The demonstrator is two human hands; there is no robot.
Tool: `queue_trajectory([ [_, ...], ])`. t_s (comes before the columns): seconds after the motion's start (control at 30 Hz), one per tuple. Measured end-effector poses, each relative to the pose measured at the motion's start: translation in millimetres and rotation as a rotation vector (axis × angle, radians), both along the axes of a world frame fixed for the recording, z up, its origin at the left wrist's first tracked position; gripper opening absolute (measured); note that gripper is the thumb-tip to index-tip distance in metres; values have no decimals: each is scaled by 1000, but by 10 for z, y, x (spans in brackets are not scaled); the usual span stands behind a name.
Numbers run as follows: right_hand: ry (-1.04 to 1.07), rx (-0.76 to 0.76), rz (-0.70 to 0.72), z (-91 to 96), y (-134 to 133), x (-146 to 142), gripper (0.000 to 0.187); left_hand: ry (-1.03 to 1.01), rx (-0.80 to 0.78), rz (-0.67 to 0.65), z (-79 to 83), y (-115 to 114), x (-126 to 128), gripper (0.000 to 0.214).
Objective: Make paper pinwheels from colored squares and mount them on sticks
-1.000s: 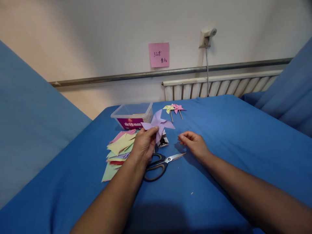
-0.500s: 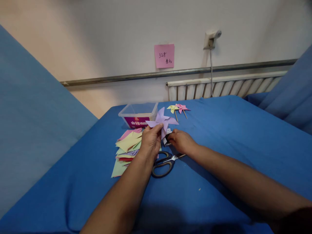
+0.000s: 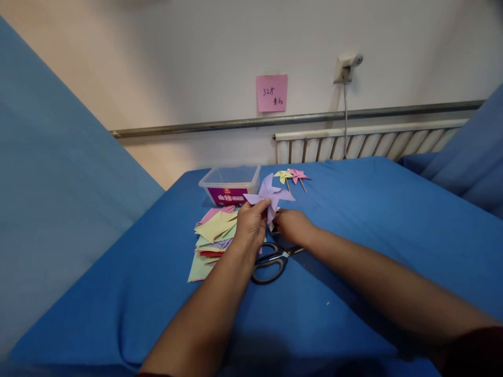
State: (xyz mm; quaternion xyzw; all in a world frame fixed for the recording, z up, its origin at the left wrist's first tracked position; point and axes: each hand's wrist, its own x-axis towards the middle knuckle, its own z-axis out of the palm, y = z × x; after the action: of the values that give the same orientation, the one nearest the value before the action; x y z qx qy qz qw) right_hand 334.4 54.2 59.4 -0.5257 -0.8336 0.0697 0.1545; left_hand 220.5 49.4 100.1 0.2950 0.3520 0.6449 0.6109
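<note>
My left hand (image 3: pixel 251 224) pinches a light purple paper pinwheel (image 3: pixel 269 196) between thumb and fingers, holding it up above the table. Just right of it, my right hand (image 3: pixel 294 226) is lowered to a small box (image 3: pixel 272 227) with its fingers bent down together. Whatever those fingertips hold is hidden. Dark-handled scissors (image 3: pixel 271 268) lie below both hands, blades pointing right. A pile of coloured paper pieces (image 3: pixel 214 230), yellow, pink, green, purple and red, lies left of my left wrist.
Behind the pile stands a clear plastic tub (image 3: pixel 230 180) with a purple label. Farther back lie a yellow pinwheel (image 3: pixel 283 176) and a pink pinwheel (image 3: pixel 298 175) on sticks. A blue cloth (image 3: pixel 373 220) covers the table, and a radiator (image 3: pixel 369 144) runs along the wall.
The whole view has shifted slightly. My right hand sits a little closer to the pinwheel and covers more of the small box. My left hand still holds the pinwheel.
</note>
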Motion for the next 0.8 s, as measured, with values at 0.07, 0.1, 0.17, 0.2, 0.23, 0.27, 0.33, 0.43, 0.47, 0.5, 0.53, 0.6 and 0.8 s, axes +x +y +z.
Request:
queue_trajectory([
  [0.07, 41, -14, -15, -8, -8, 17, 23, 2, 1, 2, 0, 4, -1, 32],
  [0.1, 64, -21, -27, -14, -17, 30, 21, 3, -1, 3, 0, 6, -1, 32],
  [0.17, 102, -27, -53, -29, -43, 62, 18, 6, -8, 7, 1, 10, -2, 33],
  [0.2, 116, -31, -66, -39, -56, 79, 17, 7, -11, 8, 2, 10, -2, 34],
  [0.23, 134, -34, -76, -49, -67, 96, 17, 8, -12, 7, 4, 9, -3, 34],
  [0.27, 158, -38, -84, -60, -75, 112, 17, 10, -13, 7, 6, 7, -3, 34],
  [0.33, 223, -42, -94, -84, -74, 138, 17, 17, -17, 10, 15, -2, -2, 33],
  [0.43, 352, -30, -81, -132, -43, 172, 15, 25, -23, 18, 33, -14, -3, 30],
  [0.47, 403, -30, -81, -152, -30, 189, 14, 26, -24, 21, 38, -16, -4, 30],
  [0.5, 459, -33, -88, -172, -21, 214, 13, 25, -24, 23, 43, -17, -5, 30],
  [0.53, 516, -40, -103, -195, -15, 248, 13, 22, -24, 24, 46, -16, -6, 29],
  [0.6, 618, -81, -127, -243, -22, 343, 13, 17, -26, 21, 50, -14, -7, 30],
  [0.8, 596, -208, -99, -362, -137, 665, 14, 38, -34, -6, 54, -35, 13, 29],
])
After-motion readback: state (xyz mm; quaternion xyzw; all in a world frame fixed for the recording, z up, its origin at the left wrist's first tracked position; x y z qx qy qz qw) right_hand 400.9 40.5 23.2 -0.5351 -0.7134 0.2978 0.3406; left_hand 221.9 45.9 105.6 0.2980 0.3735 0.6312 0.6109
